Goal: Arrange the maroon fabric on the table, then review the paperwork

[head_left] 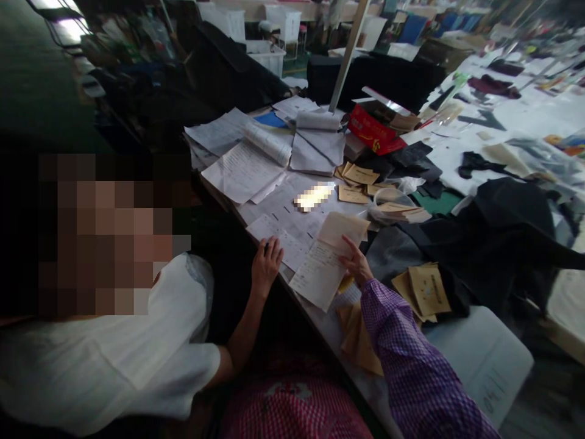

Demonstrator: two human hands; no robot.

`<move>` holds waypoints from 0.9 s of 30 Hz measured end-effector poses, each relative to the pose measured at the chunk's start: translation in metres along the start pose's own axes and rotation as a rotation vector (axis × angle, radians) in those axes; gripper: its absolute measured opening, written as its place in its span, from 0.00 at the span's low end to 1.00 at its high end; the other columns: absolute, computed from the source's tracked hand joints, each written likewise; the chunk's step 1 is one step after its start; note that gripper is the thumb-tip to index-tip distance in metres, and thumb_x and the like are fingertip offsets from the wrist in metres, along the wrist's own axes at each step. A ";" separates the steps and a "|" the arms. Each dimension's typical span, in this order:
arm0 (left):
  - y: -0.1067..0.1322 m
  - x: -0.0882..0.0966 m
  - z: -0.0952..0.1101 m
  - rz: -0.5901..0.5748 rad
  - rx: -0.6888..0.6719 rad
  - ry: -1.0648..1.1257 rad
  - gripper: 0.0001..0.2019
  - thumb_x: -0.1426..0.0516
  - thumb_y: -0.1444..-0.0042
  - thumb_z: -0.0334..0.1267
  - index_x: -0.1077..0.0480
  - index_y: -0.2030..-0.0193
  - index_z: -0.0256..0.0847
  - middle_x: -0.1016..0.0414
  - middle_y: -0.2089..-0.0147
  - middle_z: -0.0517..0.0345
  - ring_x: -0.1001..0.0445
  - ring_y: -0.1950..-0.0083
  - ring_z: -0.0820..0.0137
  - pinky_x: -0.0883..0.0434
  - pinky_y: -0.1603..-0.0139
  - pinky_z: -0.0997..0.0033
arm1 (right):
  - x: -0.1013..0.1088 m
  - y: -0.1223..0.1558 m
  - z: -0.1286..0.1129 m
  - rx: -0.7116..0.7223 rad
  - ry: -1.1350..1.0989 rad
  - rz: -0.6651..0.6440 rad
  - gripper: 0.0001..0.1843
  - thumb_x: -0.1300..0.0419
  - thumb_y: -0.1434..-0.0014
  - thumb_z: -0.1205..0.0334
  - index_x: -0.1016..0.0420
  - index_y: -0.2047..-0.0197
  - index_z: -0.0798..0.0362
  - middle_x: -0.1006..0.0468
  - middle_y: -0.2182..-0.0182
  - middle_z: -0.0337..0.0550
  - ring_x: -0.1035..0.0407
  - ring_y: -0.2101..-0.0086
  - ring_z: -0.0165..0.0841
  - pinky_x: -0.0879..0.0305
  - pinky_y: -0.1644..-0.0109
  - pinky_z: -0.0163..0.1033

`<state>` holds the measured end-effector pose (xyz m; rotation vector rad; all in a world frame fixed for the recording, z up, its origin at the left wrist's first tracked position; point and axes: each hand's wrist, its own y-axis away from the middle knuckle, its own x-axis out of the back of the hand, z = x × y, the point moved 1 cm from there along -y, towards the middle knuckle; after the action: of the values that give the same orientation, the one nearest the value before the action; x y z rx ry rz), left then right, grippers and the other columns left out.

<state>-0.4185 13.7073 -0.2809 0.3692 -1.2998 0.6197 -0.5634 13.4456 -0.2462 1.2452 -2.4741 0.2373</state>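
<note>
My right hand (357, 263), in a purple checked sleeve, reaches onto the table edge and grips a printed paper sheet (320, 272) whose top is folded back. Under the sheet lie more printed forms (292, 227). My left hand is out of view. A person in a white shirt sits close on my left; that person's hand (266, 264) rests on the forms beside my sheet, fingers curled and touching the paper.
The long table (475, 347) is heaped with loose papers (242, 161), brown envelopes (427, 289), black fabric (507, 228) and a red box (375, 131). A white pole (346, 58) rises behind. White bins (269, 55) stand further back.
</note>
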 end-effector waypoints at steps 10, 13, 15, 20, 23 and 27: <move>-0.001 -0.004 0.000 0.104 -0.069 -0.166 0.25 0.63 0.33 0.25 0.46 0.31 0.37 0.55 0.26 0.47 0.73 0.26 0.63 0.57 0.26 0.39 | 0.013 0.017 0.019 0.194 0.700 0.369 0.20 0.47 0.38 0.60 0.26 0.45 0.46 0.30 0.52 0.50 0.36 0.54 0.42 0.37 0.48 0.50; -0.001 -0.004 0.000 0.132 -0.091 -0.208 0.25 0.61 0.34 0.24 0.43 0.33 0.37 0.52 0.26 0.47 0.70 0.25 0.61 0.54 0.27 0.38 | 0.004 0.040 0.014 0.321 0.790 0.251 0.17 0.49 0.35 0.63 0.22 0.51 0.45 0.28 0.65 0.47 0.37 0.61 0.40 0.38 0.55 0.45; -0.002 -0.004 0.001 0.149 -0.105 -0.235 0.23 0.60 0.34 0.24 0.40 0.35 0.35 0.50 0.27 0.44 0.69 0.26 0.59 0.52 0.27 0.38 | -0.003 0.048 0.011 0.352 0.832 0.178 0.16 0.48 0.36 0.64 0.21 0.52 0.46 0.27 0.64 0.48 0.37 0.61 0.40 0.38 0.58 0.44; -0.002 -0.003 0.001 0.162 -0.108 -0.279 0.22 0.58 0.33 0.24 0.39 0.36 0.35 0.48 0.28 0.44 0.67 0.26 0.59 0.49 0.28 0.37 | -0.006 0.034 0.004 0.450 0.695 0.098 0.14 0.48 0.37 0.68 0.20 0.60 0.50 0.23 0.61 0.48 0.34 0.60 0.39 0.34 0.54 0.44; -0.003 -0.002 0.002 0.156 -0.114 -0.299 0.21 0.59 0.33 0.24 0.38 0.37 0.34 0.48 0.28 0.43 0.70 0.26 0.59 0.50 0.28 0.38 | 0.001 0.010 0.002 0.545 0.622 0.074 0.17 0.50 0.37 0.70 0.21 0.55 0.48 0.20 0.55 0.44 0.32 0.54 0.39 0.34 0.49 0.45; -0.004 -0.001 0.002 0.142 -0.111 -0.295 0.21 0.58 0.34 0.23 0.37 0.37 0.33 0.50 0.27 0.42 0.72 0.26 0.59 0.52 0.27 0.39 | 0.006 -0.022 0.005 0.636 0.645 -0.076 0.18 0.50 0.36 0.70 0.21 0.54 0.46 0.21 0.49 0.38 0.34 0.46 0.37 0.36 0.43 0.47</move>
<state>-0.4181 13.7030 -0.2815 0.2854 -1.6462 0.6242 -0.5507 13.4268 -0.2490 1.2121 -1.8254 1.2602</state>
